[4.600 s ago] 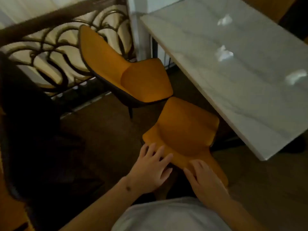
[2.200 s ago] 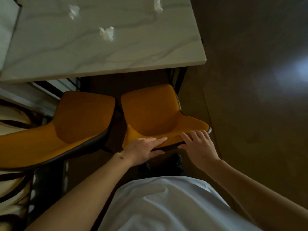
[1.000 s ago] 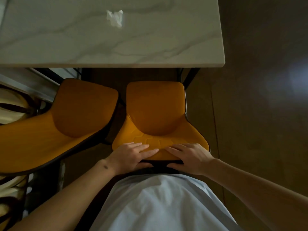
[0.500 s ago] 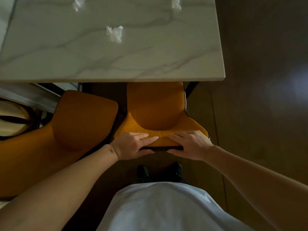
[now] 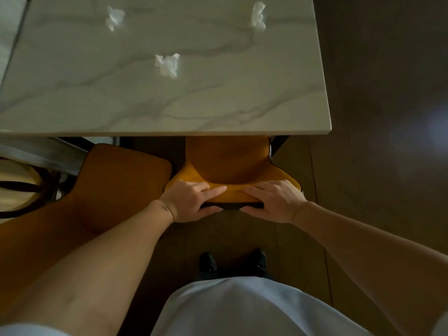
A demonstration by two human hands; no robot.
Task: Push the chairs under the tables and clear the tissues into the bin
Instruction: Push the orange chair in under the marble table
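Black shoes [image 5: 231, 263] planted on the dark floor [image 5: 378, 69], arms stretched forward. Both hands clamp the top edge of the orange chair [image 5: 228, 161]: left hand [image 5: 191, 202] and right hand [image 5: 274, 202], fingers over the backrest, thumbs hooked behind it. The seat's front lies under the marble table [image 5: 218, 105]. A second orange chair [image 5: 116, 185] sits angled just left, clear of the tabletop. On the table lie three crumpled tissues: nearest tissue [image 5: 167, 64], far-left tissue [image 5: 114, 16], far-right tissue [image 5: 258, 14].
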